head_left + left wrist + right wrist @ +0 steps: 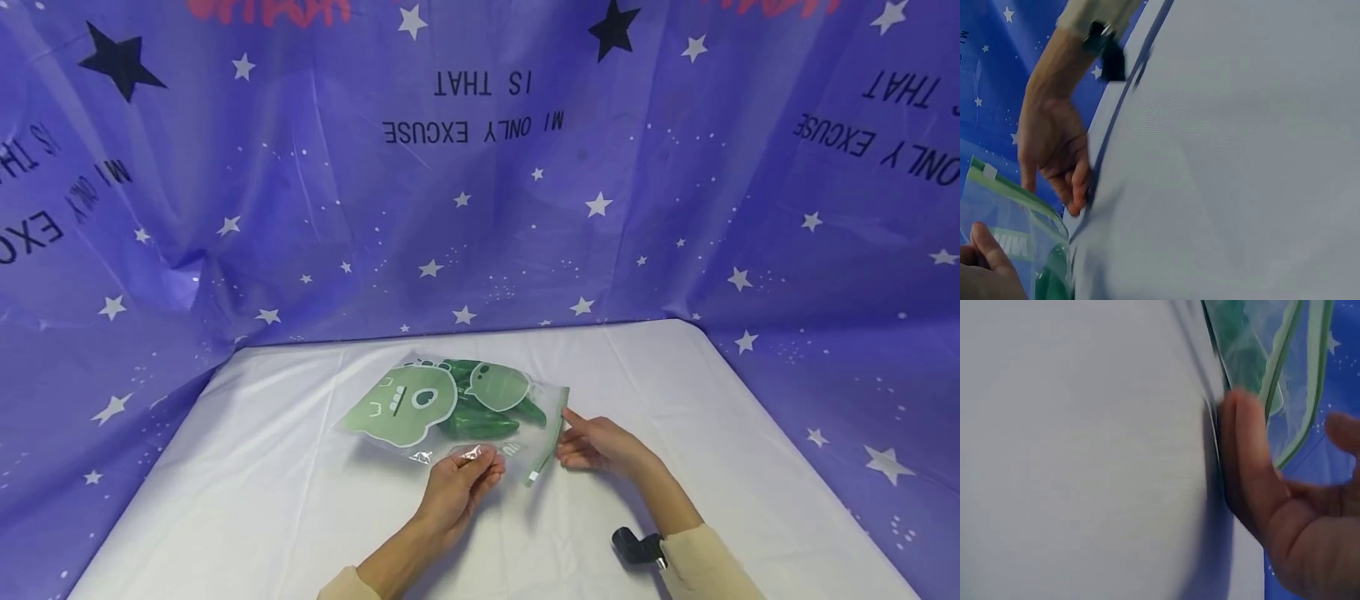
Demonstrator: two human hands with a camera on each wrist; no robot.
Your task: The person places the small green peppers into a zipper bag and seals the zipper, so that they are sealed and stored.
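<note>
A clear slider bag (551, 417) with green cartoon dinosaur prints lies tilted above the white table, glossy green long items (480, 419) inside it. My left hand (457, 492) pinches the bag's near edge between thumb and fingers. Beside the green-strip mouth is my right hand (603, 446), its fingers extended and its thumb apart. In the right wrist view the two green strips (1317, 369) stand apart, so the mouth gapes; the right fingers (1250, 434) are at its lower edge. A white slider (990, 171) sits at one end of the strip in the left wrist view.
The white-covered table (247, 500) spreads around the bag. A purple star-printed curtain (495, 233) hangs behind and at both sides. On the right wrist is strapped a black camera device (637, 547).
</note>
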